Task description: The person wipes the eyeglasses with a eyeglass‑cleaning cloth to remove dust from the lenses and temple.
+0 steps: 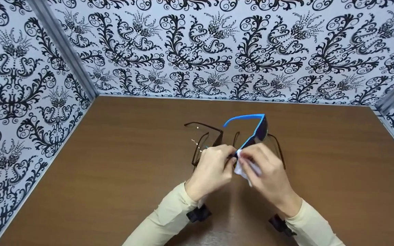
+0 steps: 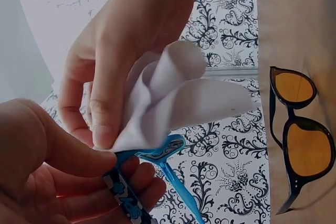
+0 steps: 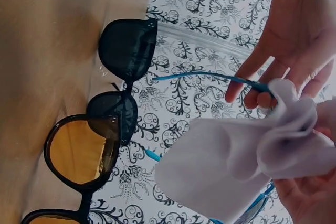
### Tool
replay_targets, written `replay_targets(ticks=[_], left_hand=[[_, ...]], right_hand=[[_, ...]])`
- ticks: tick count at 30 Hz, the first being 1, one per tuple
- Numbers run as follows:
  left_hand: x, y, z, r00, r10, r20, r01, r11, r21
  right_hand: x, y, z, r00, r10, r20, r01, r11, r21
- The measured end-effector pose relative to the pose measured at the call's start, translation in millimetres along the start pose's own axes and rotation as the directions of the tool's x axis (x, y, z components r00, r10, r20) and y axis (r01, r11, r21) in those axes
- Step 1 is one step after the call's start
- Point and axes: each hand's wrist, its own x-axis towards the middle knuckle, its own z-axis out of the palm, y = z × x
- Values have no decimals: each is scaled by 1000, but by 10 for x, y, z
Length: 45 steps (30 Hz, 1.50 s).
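Both hands meet over blue-framed sunglasses [image 1: 262,128], raised above the table. My left hand [image 1: 214,167] pinches the frame between thumb and fingers; in the left wrist view its patterned temple [image 2: 126,198] passes between the fingers. My right hand [image 1: 268,171] grips a pale, thin cloth [image 1: 243,171], bunched against the frame close to the left fingertips. Loose folds of the cloth [image 3: 210,166] spread wide in the right wrist view and hide much of the glasses. One blue temple [image 3: 205,73] sticks out beyond it.
Behind the hands, dark-framed glasses [image 1: 221,136] and another dark pair [image 1: 279,147] rest on the brown wooden table [image 1: 132,153]. Amber-lensed glasses [image 3: 79,150] overlap dark-lensed sunglasses [image 3: 128,51] in the right wrist view. Patterned walls [image 1: 200,51] enclose the table's back and sides.
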Motion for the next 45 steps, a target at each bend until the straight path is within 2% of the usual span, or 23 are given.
replay_targets(ticks=[2,5,9,17,20,24,28,31,33,35,37,40,45], left_hand=[[-3,-26,-10,1000,-1,-8,1,1000,-7],[-13,-59,-34,1000,7,-13,-7,1000,-8],[-32,-84,-50,1000,9,-4,-9,1000,-22],[-77,-23,-17,995,26,93,-26,1000,-6],[-78,5,-30,997,37,71,-38,999,3],[-79,26,-63,998,68,15,-68,997,21],[-85,15,-89,996,81,-23,-80,996,30],[-88,5,-119,997,69,-29,-68,997,29],[-88,5,-140,998,60,-22,-59,998,34],[-90,7,-154,998,57,-9,-56,998,40],[-94,12,-161,998,60,8,-61,997,49],[-101,29,-154,996,78,39,-81,995,61],[-112,51,-123,992,111,64,-118,988,100]], right_hand=[[-19,-2,13,999,-10,30,10,1000,11],[-47,25,-6,998,18,61,-19,1000,14],[-40,100,-52,998,58,39,-57,998,-29],[-21,128,-103,995,96,-23,-97,993,-71],[-7,84,-87,997,63,-41,-65,996,-62],[14,6,-39,999,-23,-36,21,999,-36],[7,-44,-12,993,-108,40,110,993,-50],[0,-39,-27,987,-124,106,133,988,-84],[-4,-23,-50,987,-97,126,110,989,-95],[-11,-8,-78,991,-37,128,48,995,-87],[-14,2,-98,994,33,103,-26,997,-73],[-8,7,-126,994,97,40,-95,994,-57],[7,-27,-105,996,80,-31,-81,996,-31]])
